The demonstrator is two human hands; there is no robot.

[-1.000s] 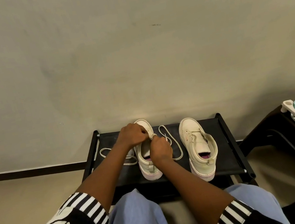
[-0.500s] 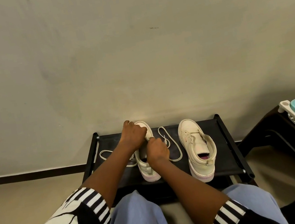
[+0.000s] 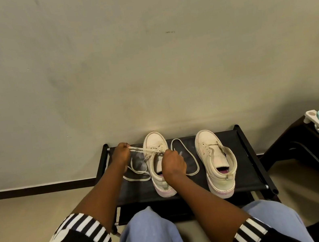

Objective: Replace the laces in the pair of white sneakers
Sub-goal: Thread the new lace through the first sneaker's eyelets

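While left fingers [image 3: 124, 147] pinch the lace [image 3: 139, 150] taut, right fingers [image 3: 170, 154] pinch it over the sneaker [image 3: 155, 142]

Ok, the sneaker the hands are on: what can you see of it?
The sneaker is off-white and leather-looking, with a thick pink-tinged sole. It stands upright on the black rack shelf, toe to the wall. A white lace is threaded through its eyelets near the toe. The left hand holds one stretch taut sideways; the right hand pinches the lace over the tongue.
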